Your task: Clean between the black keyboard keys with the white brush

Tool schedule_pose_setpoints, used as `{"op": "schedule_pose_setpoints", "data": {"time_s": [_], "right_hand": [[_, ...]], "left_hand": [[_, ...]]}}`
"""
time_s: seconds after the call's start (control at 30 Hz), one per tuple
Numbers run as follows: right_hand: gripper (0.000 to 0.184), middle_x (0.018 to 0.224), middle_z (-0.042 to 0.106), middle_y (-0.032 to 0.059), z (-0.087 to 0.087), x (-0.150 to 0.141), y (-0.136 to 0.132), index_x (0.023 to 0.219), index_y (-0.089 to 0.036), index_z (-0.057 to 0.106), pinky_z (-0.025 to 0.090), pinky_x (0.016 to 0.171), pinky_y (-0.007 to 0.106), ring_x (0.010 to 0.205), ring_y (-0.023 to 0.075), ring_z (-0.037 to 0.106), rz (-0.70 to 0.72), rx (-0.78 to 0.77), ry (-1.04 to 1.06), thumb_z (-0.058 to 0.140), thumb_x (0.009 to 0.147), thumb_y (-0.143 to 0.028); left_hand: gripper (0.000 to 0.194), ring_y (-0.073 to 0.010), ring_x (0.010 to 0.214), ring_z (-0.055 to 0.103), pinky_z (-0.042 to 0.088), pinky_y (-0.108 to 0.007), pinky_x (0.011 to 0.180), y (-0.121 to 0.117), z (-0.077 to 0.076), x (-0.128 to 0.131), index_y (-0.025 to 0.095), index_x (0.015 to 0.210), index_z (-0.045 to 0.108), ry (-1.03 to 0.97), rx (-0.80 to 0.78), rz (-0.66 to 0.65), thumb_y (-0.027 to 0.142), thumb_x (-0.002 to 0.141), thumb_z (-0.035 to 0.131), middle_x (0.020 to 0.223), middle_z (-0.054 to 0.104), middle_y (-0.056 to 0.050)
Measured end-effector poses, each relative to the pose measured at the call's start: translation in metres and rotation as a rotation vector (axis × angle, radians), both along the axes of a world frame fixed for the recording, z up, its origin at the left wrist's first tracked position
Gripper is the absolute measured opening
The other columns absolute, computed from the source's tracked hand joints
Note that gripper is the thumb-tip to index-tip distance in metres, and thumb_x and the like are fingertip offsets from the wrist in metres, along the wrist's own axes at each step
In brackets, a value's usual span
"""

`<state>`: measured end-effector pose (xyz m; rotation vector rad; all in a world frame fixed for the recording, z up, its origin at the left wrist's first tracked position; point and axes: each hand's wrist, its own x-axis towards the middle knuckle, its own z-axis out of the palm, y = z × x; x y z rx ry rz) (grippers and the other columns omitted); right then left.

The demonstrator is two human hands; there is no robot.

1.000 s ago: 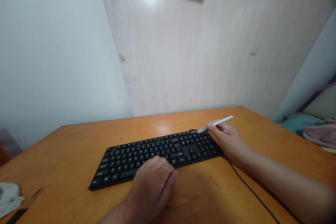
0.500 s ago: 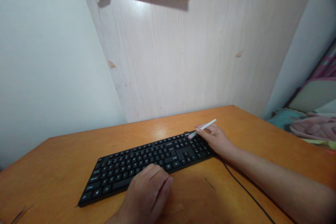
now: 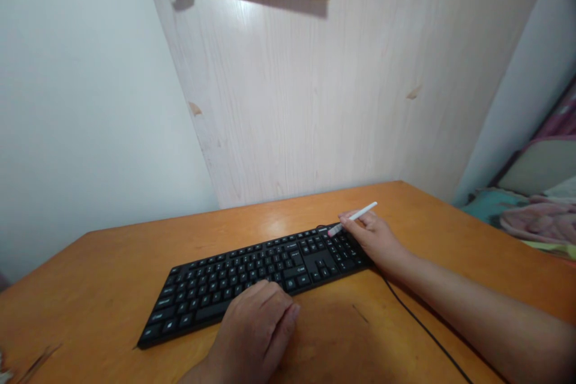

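1. The right hand [image 3: 371,241] pinches the brush [image 3: 360,213] over the back right keys of the keyboard [image 3: 225,282].
2. The brush looks light, with a stiff handle [image 3: 369,207] and a soft pink tip [image 3: 332,232]. The handle is the best place to hold.
3. The keyboard lies on the desk [image 3: 333,336]. It looks light and hard, and may slide. Hold its front edge.
4. The left hand [image 3: 255,329] curls at that edge; I can't tell if it grips.

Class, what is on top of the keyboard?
The left hand partly covers the keyboard; the right hand holds a brush at its right end. Keys behind both hands are hidden.
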<state>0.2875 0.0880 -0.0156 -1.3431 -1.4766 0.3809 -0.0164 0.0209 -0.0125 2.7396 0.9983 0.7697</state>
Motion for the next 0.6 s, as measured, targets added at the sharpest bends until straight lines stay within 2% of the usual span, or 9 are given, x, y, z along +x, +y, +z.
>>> {"op": "schedule_pose_setpoints", "data": {"time_s": [0.17,0.27,0.33,0.47,0.6], "right_hand": [[0.03,0.102,0.074,0.0075,-0.0024,-0.0029,-0.0008,0.089,-0.024,0.076,0.045,0.094,0.043,0.102,0.0287,0.064,0.105,-0.012,-0.001,0.06,0.087,-0.05],[0.03,0.101,0.074,0.0083,-0.0022,-0.0024,-0.0005,0.088,-0.023,0.075,0.044,0.094,0.043,0.102,0.0289,0.064,0.059,-0.025,0.003,0.062,0.086,-0.049],[0.033,0.097,0.074,0.0091,-0.0005,-0.0012,-0.0011,0.087,-0.021,0.075,0.046,0.09,0.042,0.098,0.0287,0.065,0.028,-0.053,0.067,0.06,0.087,-0.051],[0.041,0.09,0.075,0.0093,0.0021,0.0009,-0.0024,0.088,-0.018,0.073,0.05,0.076,0.036,0.086,0.0263,0.067,0.097,-0.138,0.208,0.056,0.089,-0.055],[0.039,0.085,0.074,0.0085,-0.0005,0.0041,-0.0001,0.085,-0.017,0.072,0.049,0.07,0.033,0.08,0.0248,0.066,0.076,-0.156,0.141,0.059,0.087,-0.053]], "left_hand": [[0.021,-0.0183,0.074,0.054,0.041,-0.031,0.067,0.0,-0.0016,0.0002,0.021,0.081,0.056,0.012,0.008,0.006,0.026,0.097,0.044,0.079,0.06,-0.003],[0.021,-0.0183,0.074,0.053,0.041,-0.031,0.067,-0.0002,-0.0014,0.0008,0.021,0.08,0.055,0.018,0.014,0.015,0.026,0.098,0.044,0.078,0.06,-0.003],[0.022,-0.0182,0.073,0.053,0.041,-0.031,0.067,-0.0004,-0.0011,0.0013,0.021,0.08,0.055,0.019,0.009,0.016,0.026,0.098,0.044,0.078,0.06,-0.003],[0.022,-0.018,0.073,0.053,0.04,-0.031,0.066,-0.0009,-0.0005,0.0011,0.021,0.08,0.056,0.022,0.006,0.011,0.026,0.098,0.044,0.078,0.059,-0.003],[0.022,-0.018,0.073,0.053,0.04,-0.031,0.067,-0.0014,-0.0002,0.001,0.02,0.08,0.056,0.019,0.014,0.012,0.026,0.098,0.044,0.077,0.059,-0.003]]}}
